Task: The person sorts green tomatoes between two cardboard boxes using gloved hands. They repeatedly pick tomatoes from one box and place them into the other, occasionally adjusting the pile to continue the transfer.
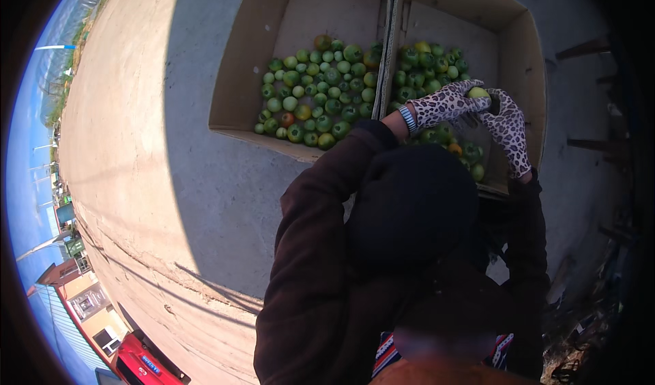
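Observation:
A pale green tomato [479, 93] is held between my two hands, above the right-hand cardboard box [521, 88]. My left hand [446, 101], in a leopard-print glove, has its fingers along one side of the tomato and crosses over the box from the left. My right hand [506, 124], gloved alike, curls against the tomato's right side. Below them lie green tomatoes [422, 78], a few of them yellowish or orange; my hands and left forearm hide part of the pile.
A second cardboard box [245, 83] adjoins on the left, holding many mostly green tomatoes [322, 88]. Dark legs of some furniture [588, 47] stand at the right. Shaded concrete [215, 190] meets sunlit ground at the left. A red car [140, 362] stands far off, lower left.

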`<state>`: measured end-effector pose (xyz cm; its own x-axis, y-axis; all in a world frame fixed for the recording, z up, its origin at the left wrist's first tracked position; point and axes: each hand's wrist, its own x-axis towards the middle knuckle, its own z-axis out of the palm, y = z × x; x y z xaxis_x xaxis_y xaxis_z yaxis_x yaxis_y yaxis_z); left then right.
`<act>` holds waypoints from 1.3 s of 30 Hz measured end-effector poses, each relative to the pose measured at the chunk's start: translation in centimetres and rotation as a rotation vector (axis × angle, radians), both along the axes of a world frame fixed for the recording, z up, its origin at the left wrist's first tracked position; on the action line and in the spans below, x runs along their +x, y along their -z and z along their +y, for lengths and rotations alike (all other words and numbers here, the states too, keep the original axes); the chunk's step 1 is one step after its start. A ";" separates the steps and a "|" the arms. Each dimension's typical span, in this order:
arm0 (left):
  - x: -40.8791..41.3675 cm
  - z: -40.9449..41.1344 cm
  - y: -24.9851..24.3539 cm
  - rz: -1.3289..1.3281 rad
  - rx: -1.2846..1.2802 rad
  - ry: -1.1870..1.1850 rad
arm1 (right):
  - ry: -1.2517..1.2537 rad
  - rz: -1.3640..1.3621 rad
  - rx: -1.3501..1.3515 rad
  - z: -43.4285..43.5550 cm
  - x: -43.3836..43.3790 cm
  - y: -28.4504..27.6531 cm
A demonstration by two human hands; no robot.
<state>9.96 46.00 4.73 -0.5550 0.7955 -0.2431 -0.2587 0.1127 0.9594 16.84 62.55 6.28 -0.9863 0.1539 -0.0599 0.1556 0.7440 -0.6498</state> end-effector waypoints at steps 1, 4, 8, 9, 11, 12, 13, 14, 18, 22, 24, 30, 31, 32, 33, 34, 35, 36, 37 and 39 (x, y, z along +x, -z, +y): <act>-0.3 -1.2 0.6 -0.117 0.082 -0.111 | 0.015 -0.019 0.040 -2.9 -0.9 -0.7; -1.4 -0.5 1.2 -0.449 0.357 -0.328 | 0.083 0.156 0.043 -4.7 -1.8 -0.6; -3.0 -2.3 0.5 -0.363 0.347 -0.590 | -0.015 0.378 -0.076 -4.9 -2.6 1.9; -3.7 -3.2 -0.1 -0.322 0.402 -0.638 | -0.023 0.387 -0.103 -4.5 -2.5 2.6; -6.2 -5.5 -0.8 -0.295 0.584 -0.728 | 0.013 0.360 -0.043 -1.9 -2.4 4.8; -7.7 -7.5 -1.1 -0.162 0.594 -0.784 | 0.046 0.329 -0.131 -1.3 -2.5 5.7; -9.7 -9.7 -0.4 -0.057 0.583 -0.816 | 0.075 0.294 -0.218 -1.0 -2.5 6.2; -11.2 -11.3 -0.3 -0.057 0.572 -0.844 | 0.072 0.328 -0.173 -0.7 -2.6 6.3; -16.7 -16.0 4.1 -0.162 0.367 -0.895 | -0.022 0.282 -0.092 -0.8 -2.5 5.8; -17.3 -15.7 9.7 0.816 -0.697 -0.659 | -0.079 0.189 -0.068 -0.9 -2.8 6.0; -16.9 -13.9 10.8 1.008 -0.846 -0.525 | -0.070 0.144 -0.061 -0.9 -2.8 5.7; -17.7 -12.5 14.2 1.110 -1.136 -0.210 | -0.084 0.131 -0.047 -0.7 -2.8 6.0; -17.3 -11.6 13.1 1.036 -1.164 -0.138 | -0.071 0.135 -0.054 -0.4 -2.7 6.0; -17.2 -10.6 11.8 0.962 -1.190 -0.065 | -0.058 0.137 -0.061 -0.2 -2.6 6.2; -17.0 -9.8 10.0 0.889 -1.220 0.003 | -0.048 0.144 -0.070 -0.1 -2.4 6.0; -17.2 -9.5 9.3 0.790 -1.174 0.020 | -0.044 0.140 -0.084 -0.1 -2.4 5.6; -17.0 -9.4 9.1 0.757 -1.099 -0.077 | -0.055 0.140 -0.077 0.0 -2.3 5.6; -17.0 -9.5 9.2 0.728 -1.024 -0.173 | -0.065 0.148 -0.071 0.2 -2.2 5.7; -17.1 -9.8 9.8 0.697 -0.942 -0.263 | -0.070 0.154 -0.062 0.5 -2.1 5.8; -19.5 -14.2 13.8 0.662 -0.873 -0.480 | -0.105 0.135 -0.040 -0.3 -2.7 6.1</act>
<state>-9.55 31.78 -9.09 -0.9715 0.1809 -0.1534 0.0627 0.8194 0.5697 14.17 62.20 0.21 -0.9963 0.0498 0.0698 -0.0121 0.7244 -0.6893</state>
